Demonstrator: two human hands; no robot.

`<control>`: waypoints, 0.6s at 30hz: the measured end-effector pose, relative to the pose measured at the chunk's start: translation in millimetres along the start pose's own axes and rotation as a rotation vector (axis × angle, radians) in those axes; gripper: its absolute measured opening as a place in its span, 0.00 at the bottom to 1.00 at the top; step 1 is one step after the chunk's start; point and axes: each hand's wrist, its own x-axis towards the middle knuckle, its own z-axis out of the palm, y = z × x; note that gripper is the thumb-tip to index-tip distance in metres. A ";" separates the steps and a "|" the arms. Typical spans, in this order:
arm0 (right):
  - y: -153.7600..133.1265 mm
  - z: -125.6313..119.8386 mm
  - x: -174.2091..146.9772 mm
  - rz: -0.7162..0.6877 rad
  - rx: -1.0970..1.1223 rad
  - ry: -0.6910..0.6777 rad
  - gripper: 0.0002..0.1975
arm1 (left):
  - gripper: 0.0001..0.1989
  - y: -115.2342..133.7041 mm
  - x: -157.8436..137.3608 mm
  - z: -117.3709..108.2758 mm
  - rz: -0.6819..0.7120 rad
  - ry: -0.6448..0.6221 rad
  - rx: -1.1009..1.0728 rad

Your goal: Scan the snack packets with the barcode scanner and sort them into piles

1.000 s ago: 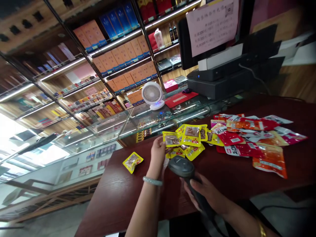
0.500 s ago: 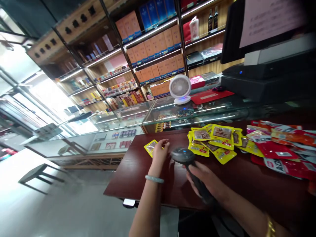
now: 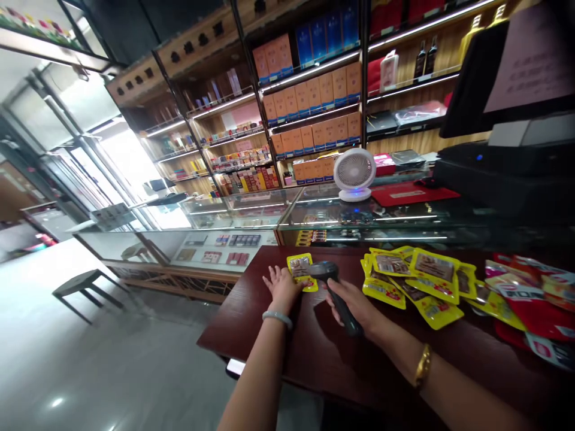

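Note:
My right hand (image 3: pixel 353 302) is wrapped round the handle of a dark barcode scanner (image 3: pixel 344 308), whose head hangs over a small yellow snack packet (image 3: pixel 300 263). That packet lies on the dark red-brown table (image 3: pixel 251 305). My left hand (image 3: pixel 284 288) rests at the packet's lower left edge with its fingers spread, the thumb touching the packet. To the right, several yellow snack packets (image 3: pixel 433 269) lie in a loose heap. Beyond them are red and white packets (image 3: pixel 527 299), partly cut off by darkness at the edge.
Behind the table runs a glass display counter (image 3: pixel 291 218), bearing a white fan (image 3: pixel 354 173), a red mat (image 3: pixel 411 193) and a dark monitor (image 3: pixel 471 78). Boxed goods fill the shelves (image 3: pixel 314 90). A stool (image 3: pixel 81 281) stands on the floor at left.
My left hand has opened out and lies by the single yellow packet. The scanner head has come over that packet. The whole view has shifted and tilted.

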 end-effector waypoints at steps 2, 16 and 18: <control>-3.0 -2.6 0.1 -0.012 -0.001 0.041 0.23 | 0.29 2.6 -6.8 -0.6 0.081 0.025 -0.050; -47.1 -26.1 -58.5 -0.055 0.065 0.149 0.24 | 0.17 21.9 -49.5 -9.3 0.308 0.090 -0.757; -51.6 -32.5 -66.2 -0.089 0.061 0.139 0.23 | 0.17 30.7 -55.3 -10.5 0.326 0.091 -0.759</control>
